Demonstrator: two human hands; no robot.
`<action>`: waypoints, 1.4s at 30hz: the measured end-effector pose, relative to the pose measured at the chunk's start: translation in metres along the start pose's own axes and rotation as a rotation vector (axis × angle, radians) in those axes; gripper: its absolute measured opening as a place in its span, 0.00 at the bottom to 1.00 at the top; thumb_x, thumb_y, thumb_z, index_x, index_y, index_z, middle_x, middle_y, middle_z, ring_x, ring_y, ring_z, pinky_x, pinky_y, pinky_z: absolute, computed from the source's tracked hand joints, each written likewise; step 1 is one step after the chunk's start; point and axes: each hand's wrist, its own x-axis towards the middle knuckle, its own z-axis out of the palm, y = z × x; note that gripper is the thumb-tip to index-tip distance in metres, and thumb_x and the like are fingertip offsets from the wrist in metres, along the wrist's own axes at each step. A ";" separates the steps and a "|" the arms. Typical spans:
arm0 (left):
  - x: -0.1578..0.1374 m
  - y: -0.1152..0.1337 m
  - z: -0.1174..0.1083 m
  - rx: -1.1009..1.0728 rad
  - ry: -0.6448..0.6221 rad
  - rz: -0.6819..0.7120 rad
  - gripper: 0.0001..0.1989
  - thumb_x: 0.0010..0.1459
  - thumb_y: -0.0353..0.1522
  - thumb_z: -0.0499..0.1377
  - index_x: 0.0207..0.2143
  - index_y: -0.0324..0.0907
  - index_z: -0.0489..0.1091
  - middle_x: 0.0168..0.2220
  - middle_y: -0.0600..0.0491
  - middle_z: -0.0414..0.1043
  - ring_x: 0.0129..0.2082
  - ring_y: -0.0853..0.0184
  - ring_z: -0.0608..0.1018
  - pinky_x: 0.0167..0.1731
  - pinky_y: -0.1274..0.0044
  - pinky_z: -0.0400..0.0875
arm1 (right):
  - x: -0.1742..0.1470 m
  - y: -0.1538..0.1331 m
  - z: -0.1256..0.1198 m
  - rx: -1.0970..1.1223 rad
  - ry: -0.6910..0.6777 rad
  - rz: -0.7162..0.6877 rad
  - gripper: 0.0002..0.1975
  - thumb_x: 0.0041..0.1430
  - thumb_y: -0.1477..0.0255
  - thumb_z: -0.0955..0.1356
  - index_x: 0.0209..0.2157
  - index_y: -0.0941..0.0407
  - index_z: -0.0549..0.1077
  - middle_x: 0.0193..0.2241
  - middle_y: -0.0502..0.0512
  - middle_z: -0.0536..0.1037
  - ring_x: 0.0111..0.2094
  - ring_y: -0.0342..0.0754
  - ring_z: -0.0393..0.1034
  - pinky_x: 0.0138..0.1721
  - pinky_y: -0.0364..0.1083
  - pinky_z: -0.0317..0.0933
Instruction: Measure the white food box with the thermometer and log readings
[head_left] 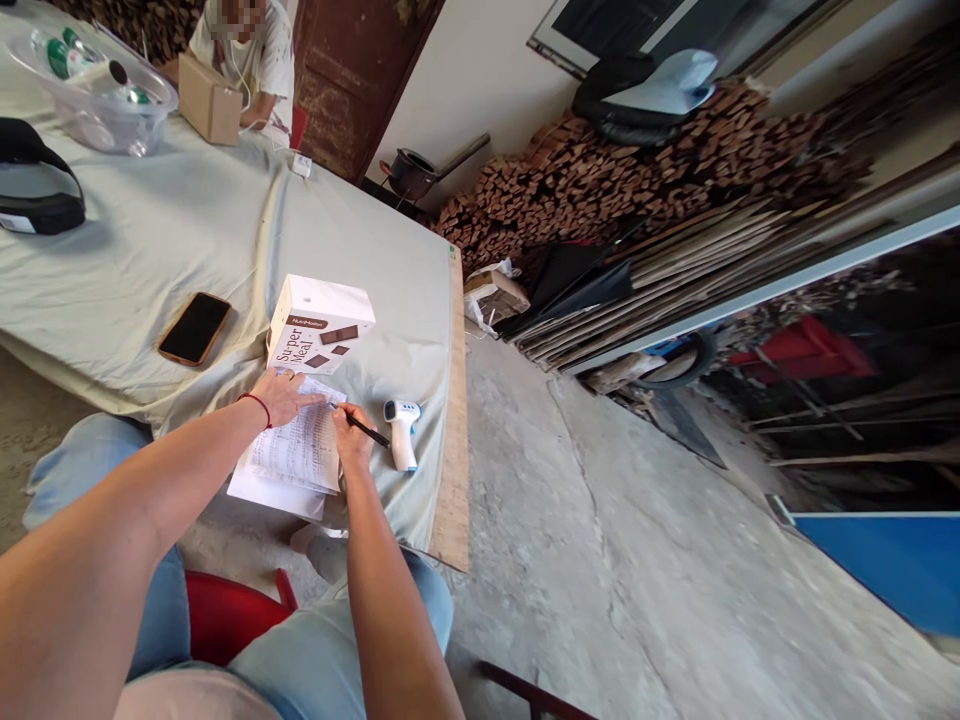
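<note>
My right hand [354, 432] grips a black pen [367, 429], its tip at the upper right part of a sheet of paper [300, 455] covered in handwriting. Resting on the top of that sheet is my left hand [281, 398], fingers stretched out toward the pen tip. A blank white page shows beneath the written one, and both overhang the table's near edge. Just beyond my left hand stands a white and brown "Super Meal" box [319, 325]. To the right of the pen lies a white and blue infrared thermometer [403, 435].
A phone [195, 328] lies on the cloth-covered table [360, 235], left of the box. Farther back are a black headset-like object [37, 185], a clear plastic basin [112, 115] with bottles, and a cardboard box [210, 100] beside a seated person. Stacked firewood [517, 190] lines the wall.
</note>
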 end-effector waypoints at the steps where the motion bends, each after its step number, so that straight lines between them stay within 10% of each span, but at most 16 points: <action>1: 0.000 0.000 0.000 -0.001 -0.001 0.000 0.26 0.66 0.30 0.54 0.62 0.64 0.68 0.53 0.45 0.71 0.51 0.50 0.71 0.49 0.59 0.59 | 0.000 0.000 0.000 -0.002 0.003 -0.001 0.13 0.59 0.62 0.64 0.33 0.55 0.76 0.31 0.59 0.83 0.33 0.53 0.76 0.40 0.52 0.71; 30: -0.009 0.004 0.003 -0.045 0.077 -0.032 0.21 0.65 0.27 0.54 0.57 0.55 0.72 0.47 0.45 0.73 0.48 0.53 0.73 0.48 0.62 0.61 | -0.005 0.002 -0.004 -0.107 0.185 0.018 0.16 0.65 0.64 0.59 0.40 0.57 0.74 0.38 0.62 0.79 0.41 0.54 0.74 0.47 0.53 0.68; 42: -0.021 -0.006 0.007 -0.282 0.416 -0.493 0.12 0.62 0.30 0.53 0.47 0.36 0.67 0.51 0.35 0.70 0.55 0.46 0.72 0.54 0.57 0.65 | 0.006 -0.001 -0.042 -0.407 0.051 0.019 0.27 0.55 0.79 0.60 0.55 0.55 0.74 0.55 0.65 0.73 0.56 0.59 0.66 0.57 0.58 0.59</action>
